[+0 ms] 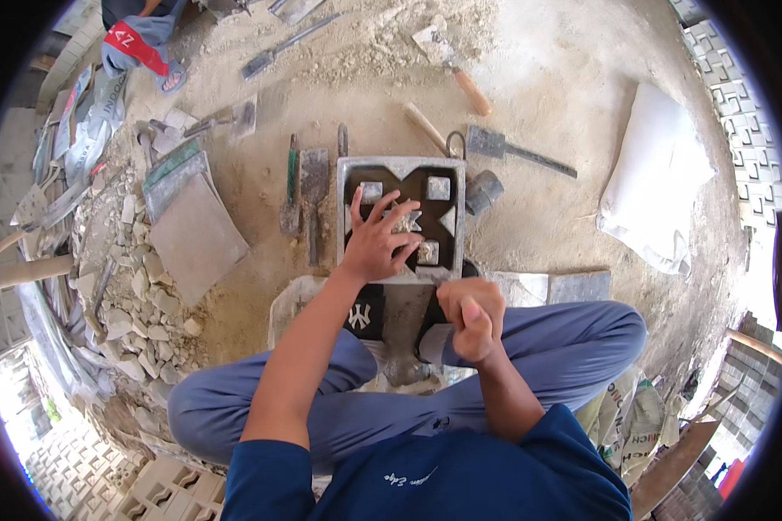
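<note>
A square grey metal mould (344, 201) sits in front of me, with raised square blocks and triangular points inside and a loop handle at its far right corner. My left hand (381, 236) lies over the mould's left and middle part, fingers spread, fingertips touching near the central piece, which it partly covers. Close to the mould's near right corner, my right hand (472, 317) is closed into a fist, thumb uppermost. Whatever it may hold is hidden by the fingers.
Left of the mould lie a flat trowel (314, 178) and a green-handled tool (292, 178). Right of it are a dark metal cylinder (484, 192), a flat-bladed tool (513, 151) and a white sack (652, 187). Flat boards (198, 234) and rubble (143, 304) lie left.
</note>
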Available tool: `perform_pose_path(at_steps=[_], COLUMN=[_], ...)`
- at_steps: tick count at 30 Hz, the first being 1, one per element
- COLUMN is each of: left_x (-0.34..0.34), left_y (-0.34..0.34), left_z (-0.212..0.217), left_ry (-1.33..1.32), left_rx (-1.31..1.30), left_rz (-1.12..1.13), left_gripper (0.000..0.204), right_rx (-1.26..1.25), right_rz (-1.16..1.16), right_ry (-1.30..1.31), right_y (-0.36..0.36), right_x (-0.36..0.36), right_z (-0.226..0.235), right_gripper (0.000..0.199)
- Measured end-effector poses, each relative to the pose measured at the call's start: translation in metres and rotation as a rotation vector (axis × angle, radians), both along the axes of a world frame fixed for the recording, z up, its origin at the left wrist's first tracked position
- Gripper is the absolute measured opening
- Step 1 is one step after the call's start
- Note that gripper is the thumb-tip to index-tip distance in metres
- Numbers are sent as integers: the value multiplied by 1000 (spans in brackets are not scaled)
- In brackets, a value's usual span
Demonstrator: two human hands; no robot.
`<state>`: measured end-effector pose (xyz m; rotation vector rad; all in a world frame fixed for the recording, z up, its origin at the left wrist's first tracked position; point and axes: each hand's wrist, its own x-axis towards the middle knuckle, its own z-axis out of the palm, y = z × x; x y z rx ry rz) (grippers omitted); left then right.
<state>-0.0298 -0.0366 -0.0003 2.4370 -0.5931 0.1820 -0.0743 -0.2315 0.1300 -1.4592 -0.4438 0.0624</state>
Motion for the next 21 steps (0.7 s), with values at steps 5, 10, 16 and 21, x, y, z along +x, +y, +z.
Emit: perform_pose_path(at_steps=[5, 10, 16, 21], left_x=[2, 6, -5, 0], left_y=[1, -2, -2, 0], left_z=[-1, -1, -2, -3], left_ry=[-14, -61, 7, 7], left_rx=[8, 30, 40, 39], left_rz=[21, 25, 19, 28], left_gripper=[18, 33, 36, 32], right_rx=[-139, -130, -136, -132], right_rz=[-5, 2, 11, 25], right_ry=[-37, -74, -30, -38], right_y=[11, -1, -1, 4], right_x=[14, 5, 8, 6], right_z=[-24, -26, -19, -11], right_gripper=[59, 55, 53, 59])
